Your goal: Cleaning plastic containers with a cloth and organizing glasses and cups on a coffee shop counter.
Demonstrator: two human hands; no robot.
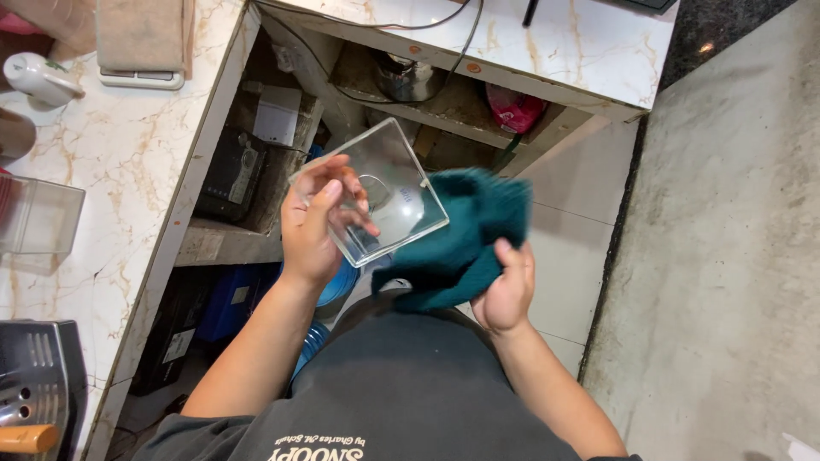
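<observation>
The left hand (312, 226) rises from a bare forearm that enters at about 7 o'clock, wrist bent back and palm turned toward the camera. Its grip is clamped on a clear square glass dish (376, 183): the fingers curl over the near rim and show through the glass, while the thumb presses the dish's left edge. The dish sits near the middle of the view, tilted, one corner pointing to 12 o'clock and another to 3 o'clock. Nothing shows inside it.

The right hand (506, 290) comes up from 5 o'clock, forearm bare, fingers closed together on a dark teal knitted cloth (465, 230). The cloth bunches out of the fist toward 12 o'clock and touches the dish's right-hand corner; its upper edge is blurred.

Both hands are held in the air above a pale tiled floor (572, 248), in front of the person's dark grey shirt (401, 384).

At 9 o'clock a white marble-patterned counter (128, 154) carries a clear plastic box (38, 218) at its left edge; I cannot tell what it holds. At 8 o'clock stands a metal appliance with an orange handle (34, 393). Under a second marble-topped counter (547, 43) at 12 o'clock, an open shelf (453, 107) holds a round steel pot (406, 77) and a pink bag (512, 109). Blue plastic containers (231, 303) sit low under the left counter.
</observation>
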